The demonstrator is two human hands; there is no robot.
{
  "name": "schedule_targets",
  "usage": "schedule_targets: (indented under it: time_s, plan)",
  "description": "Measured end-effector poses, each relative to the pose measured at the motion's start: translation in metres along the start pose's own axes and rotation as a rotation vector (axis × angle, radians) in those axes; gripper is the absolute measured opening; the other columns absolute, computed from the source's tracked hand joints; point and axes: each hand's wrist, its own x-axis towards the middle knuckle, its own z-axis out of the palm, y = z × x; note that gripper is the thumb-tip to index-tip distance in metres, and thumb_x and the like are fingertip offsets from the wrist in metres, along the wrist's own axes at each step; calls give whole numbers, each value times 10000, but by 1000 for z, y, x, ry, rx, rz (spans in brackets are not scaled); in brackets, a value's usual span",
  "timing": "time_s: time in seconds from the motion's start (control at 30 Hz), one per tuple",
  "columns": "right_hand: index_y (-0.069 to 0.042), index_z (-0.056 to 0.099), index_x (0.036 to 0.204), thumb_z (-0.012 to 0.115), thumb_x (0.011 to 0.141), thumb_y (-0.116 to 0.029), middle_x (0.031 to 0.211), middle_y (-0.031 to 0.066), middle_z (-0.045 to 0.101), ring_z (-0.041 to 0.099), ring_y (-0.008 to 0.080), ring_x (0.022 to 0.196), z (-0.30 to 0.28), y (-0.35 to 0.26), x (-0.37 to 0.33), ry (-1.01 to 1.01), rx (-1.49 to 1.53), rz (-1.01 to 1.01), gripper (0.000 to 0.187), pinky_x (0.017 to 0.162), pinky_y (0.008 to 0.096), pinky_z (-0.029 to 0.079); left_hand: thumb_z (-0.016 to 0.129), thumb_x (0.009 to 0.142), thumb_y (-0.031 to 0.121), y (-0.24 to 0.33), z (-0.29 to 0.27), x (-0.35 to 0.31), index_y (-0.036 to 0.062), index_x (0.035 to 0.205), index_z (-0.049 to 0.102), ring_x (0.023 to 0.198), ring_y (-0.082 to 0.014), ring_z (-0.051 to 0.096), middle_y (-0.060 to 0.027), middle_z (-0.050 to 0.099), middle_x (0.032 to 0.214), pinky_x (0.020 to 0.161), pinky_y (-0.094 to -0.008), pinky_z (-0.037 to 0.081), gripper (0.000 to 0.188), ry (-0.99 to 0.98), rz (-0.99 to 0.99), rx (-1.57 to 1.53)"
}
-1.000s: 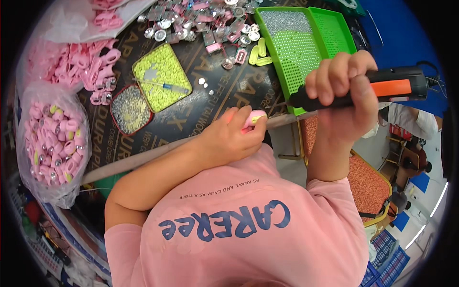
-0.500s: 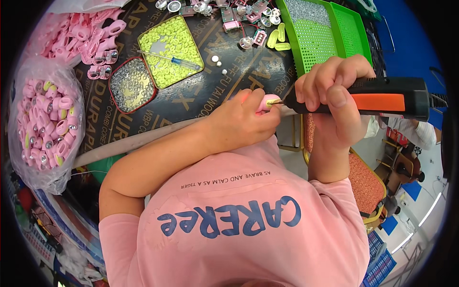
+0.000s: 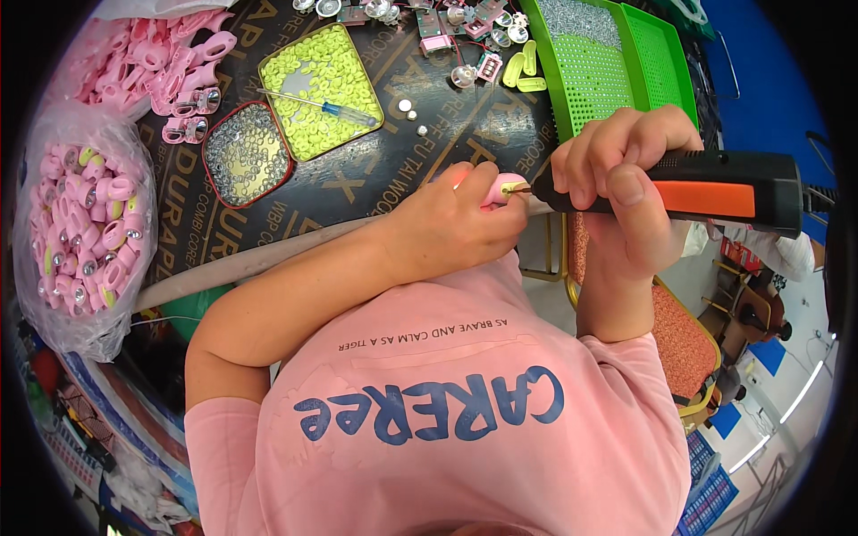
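My left hand (image 3: 451, 219) is closed around a small pink plastic light housing (image 3: 502, 182) near the table's front edge. A yellow-green piece sits on the housing's side facing the tool, and most of the housing is hidden by my fingers. In my right hand (image 3: 630, 183) is a black electric screwdriver (image 3: 728, 192) with an orange panel, held level. Its thin bit points left and meets the yellow-green piece. My right fingers wrap over the front of the tool's body, with the thumb below.
To the left, a clear bag (image 3: 85, 228) holds assembled pink lights beside loose pink shells (image 3: 152, 62). A tin of yellow-green parts (image 3: 313, 76) bears a screwdriver (image 3: 344, 113); a smaller tin (image 3: 246, 156) holds clear parts. Green trays (image 3: 590, 85) hold screws. Circuit parts (image 3: 460, 40) lie at the back.
The view has shifted slightly. Both hands stay almost in place, the screwdriver bit still at the pink housing, with the tool's rear end a little lower in the picture.
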Motion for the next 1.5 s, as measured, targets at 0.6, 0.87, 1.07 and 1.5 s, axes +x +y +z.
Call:
schedule_targets:
  time_s: [0.6,0.87,1.07,1.5]
  plan:
    - [-44,482,943,733,786,93,767,113,630,582,115,609,-1,9,2,45,63,-34,326,536,251,508,726,745,154,-1,-2,1,37,942,646,747,-226,539,-22,504,848,610,-340,474,242,22,-13,-20]
    - [-49,474,938,727,788,91,761,112,627,586,120,606,-2,10,3,48,39,-52,325,551,254,513,719,734,148,-1,-1,0,26,927,638,754,-238,540,-38,512,885,620,-349,484,243,8,-7,-20]
    - [-99,440,926,696,908,-74,718,58,501,530,174,567,1,2,0,-7,-14,-1,259,587,378,478,711,763,155,1,1,-2,35,946,637,753,-239,541,-31,509,890,642,-353,476,231,11,-19,-24]
    - [-87,446,924,636,900,56,725,77,545,532,156,579,16,4,-1,-89,-238,-24,239,612,370,519,705,782,164,3,18,-9,69,929,644,833,-277,600,-47,578,890,682,-374,477,185,-36,-201,-259]
